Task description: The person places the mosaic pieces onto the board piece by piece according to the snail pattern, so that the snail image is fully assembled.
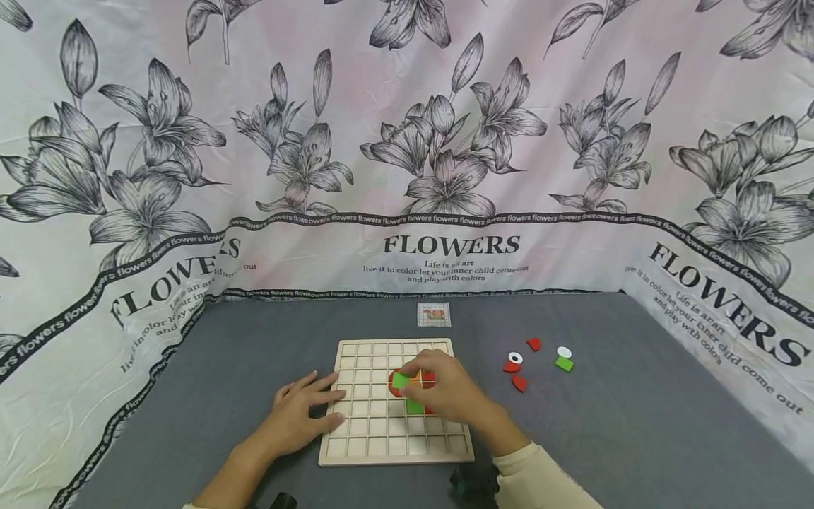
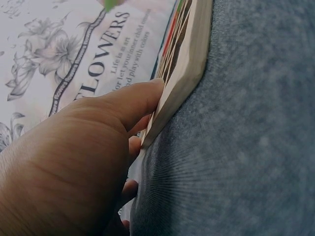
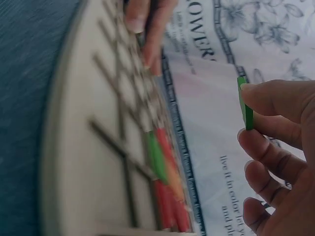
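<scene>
A wooden grid board (image 1: 378, 427) lies on the grey table. My left hand (image 1: 297, 416) rests at its left edge with fingers spread, and in the left wrist view the thumb (image 2: 140, 101) touches the frame. My right hand (image 1: 450, 387) is above the board, pinching a thin green tile (image 3: 245, 104) between thumb and fingers; in the right wrist view the tile is held up off the board. Under and beside that hand, red pieces (image 1: 429, 379), an orange one and a green square (image 1: 415, 406) sit in the grid, partly hidden by the fingers.
Right of the board lie several loose red pieces (image 1: 519, 383), a white ring with a dark centre (image 1: 515, 358), a white disc (image 1: 564, 351) and a green tile (image 1: 564, 364). A small pattern card (image 1: 434, 315) lies behind the board. A flower-printed curtain (image 1: 305, 261) surrounds the table.
</scene>
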The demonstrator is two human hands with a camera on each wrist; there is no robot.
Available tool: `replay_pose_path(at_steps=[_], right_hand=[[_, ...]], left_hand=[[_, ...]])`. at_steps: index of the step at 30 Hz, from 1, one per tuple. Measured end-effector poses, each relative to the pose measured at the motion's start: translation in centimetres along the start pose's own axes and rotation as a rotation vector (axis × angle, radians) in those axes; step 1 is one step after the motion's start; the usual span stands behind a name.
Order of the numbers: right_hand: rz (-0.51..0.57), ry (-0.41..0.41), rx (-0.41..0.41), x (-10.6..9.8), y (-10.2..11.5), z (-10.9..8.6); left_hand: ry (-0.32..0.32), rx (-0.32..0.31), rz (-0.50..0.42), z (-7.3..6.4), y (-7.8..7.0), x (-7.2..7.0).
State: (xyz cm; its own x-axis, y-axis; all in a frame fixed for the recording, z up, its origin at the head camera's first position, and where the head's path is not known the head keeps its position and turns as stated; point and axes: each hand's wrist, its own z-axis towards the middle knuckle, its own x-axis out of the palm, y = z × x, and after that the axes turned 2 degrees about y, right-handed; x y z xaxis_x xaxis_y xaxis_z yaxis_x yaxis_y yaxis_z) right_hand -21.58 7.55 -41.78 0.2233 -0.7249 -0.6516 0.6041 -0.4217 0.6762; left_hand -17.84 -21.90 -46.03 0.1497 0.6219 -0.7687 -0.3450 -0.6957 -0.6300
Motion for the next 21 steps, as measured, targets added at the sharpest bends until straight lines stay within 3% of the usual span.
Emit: replay_pose_path(at_steps=[21], right_hand=[[-0.195, 0.133, -0.031, 2.3, -1.6, -0.4]], left_hand=[[-0.001, -0.001, 0.006, 0.0, 0.0, 0.0]])
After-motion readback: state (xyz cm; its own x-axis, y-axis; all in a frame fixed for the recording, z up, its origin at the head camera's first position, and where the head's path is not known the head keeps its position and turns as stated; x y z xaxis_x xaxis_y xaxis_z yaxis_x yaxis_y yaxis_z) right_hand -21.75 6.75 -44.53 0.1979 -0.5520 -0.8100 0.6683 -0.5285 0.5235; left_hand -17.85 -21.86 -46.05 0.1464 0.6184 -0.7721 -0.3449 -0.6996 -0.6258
